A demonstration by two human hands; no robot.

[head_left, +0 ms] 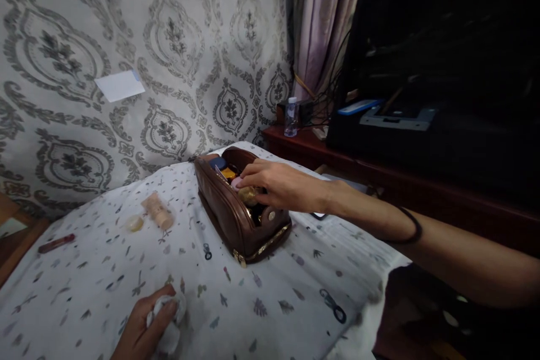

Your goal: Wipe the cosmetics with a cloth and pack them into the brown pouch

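A brown leather bag (223, 208) stands unzipped on the patterned white cloth, with several small items inside. My right hand (270, 183) reaches over its opening from the right, fingers curved around a gold-coloured round item (248, 196) in the bag. Beside the fingertips lies a pink item (236, 183); a dark blue lid (218, 163) shows at the far end. Low in the view, my left hand (147, 320) is closed on a crumpled white tissue (169, 334). Left of the bag lie a beige tube (157, 211), a small round yellowish container (134, 223) and a slim red-brown tube (56, 243).
Behind the cloth rises a patterned wall (177, 67) with a white card (120, 85) on it. At the right are a dark red table (304, 149) with a clear bottle (291, 117) and a large black screen (442, 56). A wooden edge (21, 236) shows at far left.
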